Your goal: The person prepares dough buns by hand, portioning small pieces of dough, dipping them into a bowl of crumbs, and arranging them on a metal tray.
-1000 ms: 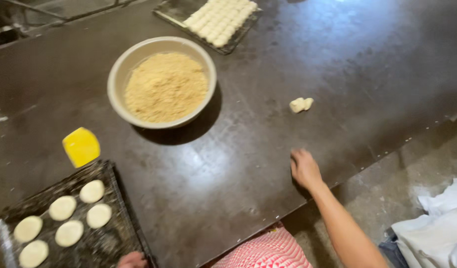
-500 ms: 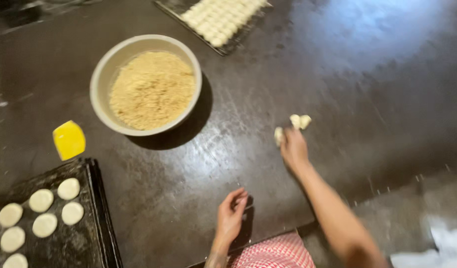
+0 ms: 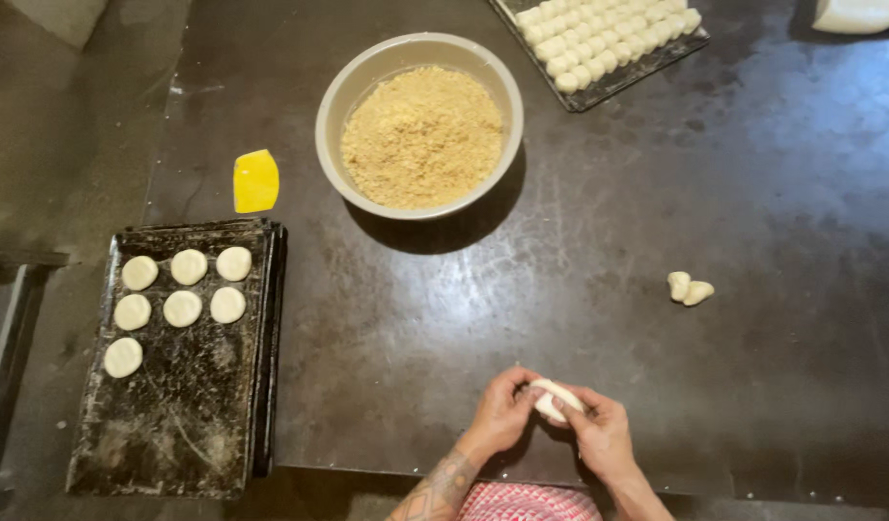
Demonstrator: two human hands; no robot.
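My left hand (image 3: 500,415) and my right hand (image 3: 604,436) meet low over the dark table near its front edge. Both press a small white piece of dough (image 3: 555,398) between their fingers. Two more small dough pieces (image 3: 690,287) lie on the table up and to the right of my hands. A grey bowl (image 3: 340,92) of tan crumbly filling (image 3: 422,136) stands further back in the middle.
A black baking tray (image 3: 179,415) at the left holds several flat dough rounds (image 3: 182,308). A yellow scraper (image 3: 255,180) lies above it. A tray (image 3: 630,77) of several white dough pieces sits at the back. The dark table (image 3: 773,193) ends just below my hands.
My right hand has picked one dough piece from the table and drawn back toward me. My left hand has come up to join it, and both now hold the piece.
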